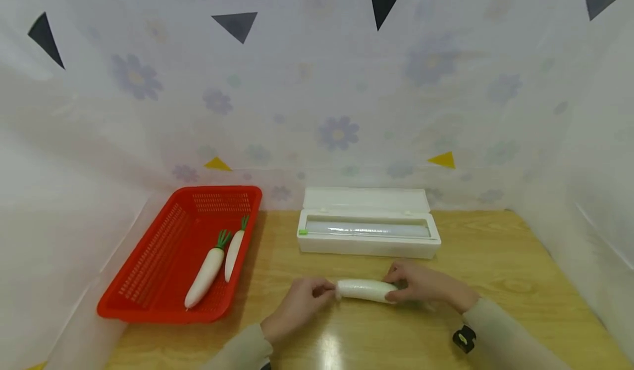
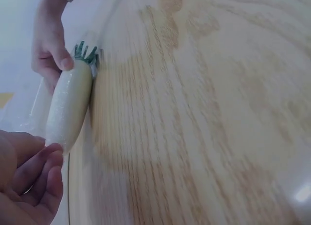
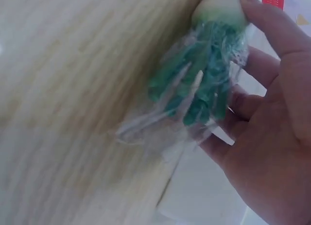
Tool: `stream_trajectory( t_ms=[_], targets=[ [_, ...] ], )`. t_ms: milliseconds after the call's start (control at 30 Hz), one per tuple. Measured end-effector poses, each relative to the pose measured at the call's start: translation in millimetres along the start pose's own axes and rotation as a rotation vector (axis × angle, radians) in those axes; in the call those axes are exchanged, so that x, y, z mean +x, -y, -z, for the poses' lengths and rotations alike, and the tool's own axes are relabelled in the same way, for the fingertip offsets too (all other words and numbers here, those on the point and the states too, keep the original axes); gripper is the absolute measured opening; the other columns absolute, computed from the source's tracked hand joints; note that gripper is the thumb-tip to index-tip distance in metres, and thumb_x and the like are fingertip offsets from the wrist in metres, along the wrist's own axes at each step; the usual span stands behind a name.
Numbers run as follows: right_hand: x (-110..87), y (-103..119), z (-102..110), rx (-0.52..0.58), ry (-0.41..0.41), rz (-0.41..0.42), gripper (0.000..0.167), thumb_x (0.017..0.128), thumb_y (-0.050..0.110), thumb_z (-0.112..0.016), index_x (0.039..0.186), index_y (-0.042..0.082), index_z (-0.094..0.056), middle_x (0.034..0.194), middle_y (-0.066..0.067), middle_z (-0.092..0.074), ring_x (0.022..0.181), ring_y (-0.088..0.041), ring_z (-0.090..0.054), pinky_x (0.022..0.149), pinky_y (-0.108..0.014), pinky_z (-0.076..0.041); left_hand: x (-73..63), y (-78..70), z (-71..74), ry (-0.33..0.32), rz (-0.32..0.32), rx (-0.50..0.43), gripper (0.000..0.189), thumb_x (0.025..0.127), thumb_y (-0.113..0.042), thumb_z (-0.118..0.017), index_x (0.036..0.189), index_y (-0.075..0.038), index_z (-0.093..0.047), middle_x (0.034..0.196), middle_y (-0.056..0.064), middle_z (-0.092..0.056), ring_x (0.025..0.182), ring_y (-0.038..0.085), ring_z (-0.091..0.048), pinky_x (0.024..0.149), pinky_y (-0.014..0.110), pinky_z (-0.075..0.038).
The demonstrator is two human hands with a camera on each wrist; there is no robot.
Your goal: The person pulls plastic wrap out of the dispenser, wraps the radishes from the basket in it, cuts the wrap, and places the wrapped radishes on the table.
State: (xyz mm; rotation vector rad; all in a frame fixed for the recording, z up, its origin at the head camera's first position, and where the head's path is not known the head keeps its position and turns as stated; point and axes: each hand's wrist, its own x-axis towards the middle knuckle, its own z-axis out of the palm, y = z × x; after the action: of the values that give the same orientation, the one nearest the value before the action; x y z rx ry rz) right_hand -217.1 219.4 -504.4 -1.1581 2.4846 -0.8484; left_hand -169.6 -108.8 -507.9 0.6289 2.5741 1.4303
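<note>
A white radish [image 1: 364, 290] wrapped in clear plastic film lies crosswise on the wooden table. At its left tip, my left hand [image 1: 302, 306] pinches the film between thumb and fingers, also visible in the left wrist view. My right hand [image 1: 426, 284] holds the radish near its leafy end, thumb on the near side and fingers on the far side. Green leaf stubs [image 3: 199, 89] show through the crinkled film in the right wrist view, and a loose flap of film [image 3: 146, 135] extends past them onto the table.
Behind the radish stands a white film dispenser box [image 1: 366, 246], lid raised, with a roll of film [image 1: 366, 229] inside. To the left, a red plastic basket [image 1: 148, 271] contains two radishes, one a whole radish [image 1: 205, 276]. A patterned white curtain [image 1: 317, 100] encloses the table.
</note>
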Motion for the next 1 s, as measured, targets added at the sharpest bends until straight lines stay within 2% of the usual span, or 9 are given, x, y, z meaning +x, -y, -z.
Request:
stream_trajectory(
  t_ms=[133, 300, 433, 600, 700, 767, 833, 1000],
  targets=[
    [2.0, -1.7, 3.4, -0.050, -0.011, 0.027, 0.041, 0.096, 0.036, -0.075, 0.124, 0.007, -0.076, 0.109, 0.002, -0.065, 0.097, -0.010, -0.052, 0.082, -0.031, -0.046, 4.5, 0.7, -1.5, -0.032, -0.030, 0.028, 0.008, 0.097, -0.016, -0.075, 0.101, -0.010, -0.079, 0.093, -0.005, -0.077, 0.081, 0.002, -0.064, 0.074, 0.023, -0.054],
    [4.8, -4.1, 2.0, -0.133, -0.089, 0.123, 0.037, 0.099, 0.031, -0.071, 0.127, 0.007, -0.073, 0.115, 0.000, -0.075, 0.101, -0.013, -0.063, 0.085, -0.036, -0.053, 10.6, 4.5, -4.3, -0.123, -0.135, 0.170, 0.008, 0.096, -0.012, -0.075, 0.102, -0.009, -0.079, 0.095, -0.001, -0.075, 0.086, 0.007, -0.066, 0.074, 0.024, -0.055],
    [5.1, -4.2, 2.6, -0.132, -0.096, 0.137, 0.038, 0.100, 0.030, -0.070, 0.128, 0.004, -0.073, 0.109, 0.002, -0.075, 0.095, -0.008, -0.059, 0.079, -0.031, -0.052, 14.0, 5.7, -5.9, -0.174, -0.194, 0.236, 0.011, 0.095, -0.010, -0.076, 0.104, -0.008, -0.081, 0.097, 0.002, -0.076, 0.090, 0.013, -0.068, 0.079, 0.027, -0.057],
    [4.7, -2.4, 5.2, -0.138, -0.081, 0.129, 0.040, 0.101, 0.030, -0.068, 0.129, 0.002, -0.072, 0.104, 0.006, -0.073, 0.090, -0.004, -0.055, 0.075, -0.028, -0.049, 17.6, 6.5, -9.8, -0.195, -0.242, 0.295, 0.016, 0.094, -0.010, -0.077, 0.109, -0.007, -0.082, 0.101, 0.004, -0.078, 0.094, 0.017, -0.071, 0.085, 0.032, -0.058],
    [3.7, -1.9, 5.5, -0.134, -0.071, 0.123, 0.041, 0.101, 0.029, -0.067, 0.130, 0.001, -0.071, 0.102, 0.007, -0.073, 0.088, -0.003, -0.054, 0.074, -0.028, -0.048, 19.3, 6.6, -12.8, -0.171, -0.255, 0.317, 0.022, 0.095, -0.009, -0.076, 0.116, -0.006, -0.080, 0.117, 0.009, -0.076, 0.107, 0.024, -0.072, 0.093, 0.037, -0.058],
    [3.4, -2.2, 4.9, -0.123, -0.068, 0.126, 0.040, 0.102, 0.028, -0.066, 0.131, 0.001, -0.070, 0.102, 0.006, -0.072, 0.089, -0.003, -0.054, 0.074, -0.028, -0.049, 20.4, 6.3, -14.4, -0.136, -0.255, 0.296, 0.025, 0.096, -0.007, -0.073, 0.121, -0.004, -0.077, 0.125, 0.014, -0.073, 0.115, 0.028, -0.070, 0.098, 0.040, -0.056],
    [3.4, -2.8, 3.8, -0.112, -0.070, 0.132, 0.040, 0.103, 0.027, -0.066, 0.133, 0.001, -0.070, 0.104, 0.005, -0.072, 0.091, -0.004, -0.055, 0.075, -0.028, -0.049, 21.3, 6.2, -15.4, -0.094, -0.234, 0.248, 0.027, 0.098, -0.005, -0.071, 0.125, -0.002, -0.075, 0.132, 0.015, -0.070, 0.121, 0.031, -0.068, 0.102, 0.042, -0.053],
    [2.1, -4.3, 1.4, -0.116, -0.090, 0.153, 0.039, 0.103, 0.025, -0.065, 0.133, 0.001, -0.069, 0.107, 0.003, -0.072, 0.094, -0.006, -0.055, 0.077, -0.029, -0.050, 25.1, 8.8, -16.9, -0.013, -0.167, 0.104, 0.027, 0.101, -0.008, -0.069, 0.127, -0.003, -0.073, 0.133, 0.013, -0.068, 0.123, 0.026, -0.066, 0.103, 0.036, -0.051]
  ],
)
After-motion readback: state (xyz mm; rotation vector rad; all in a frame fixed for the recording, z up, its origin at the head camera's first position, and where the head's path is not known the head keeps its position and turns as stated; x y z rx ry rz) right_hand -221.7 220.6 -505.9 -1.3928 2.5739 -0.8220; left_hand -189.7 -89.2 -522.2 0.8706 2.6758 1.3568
